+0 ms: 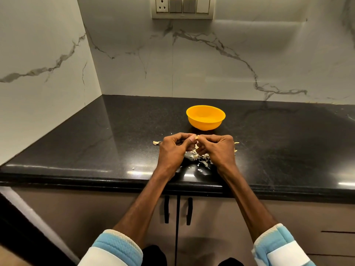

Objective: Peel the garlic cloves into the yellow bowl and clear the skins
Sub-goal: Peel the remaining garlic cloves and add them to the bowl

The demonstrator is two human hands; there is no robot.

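Left hand [172,150] and right hand [219,150] pinch perhaps a clove [196,138]; yellow bowl [205,122] beyond.

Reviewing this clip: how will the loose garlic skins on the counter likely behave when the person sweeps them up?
The garlic skins look like thin, curled flakes, so they are probably very light and floppy, apt to scatter. Stray bits lie apart from the pile, so some may be missed. The countertop is glossy, so they should probably slide easily.
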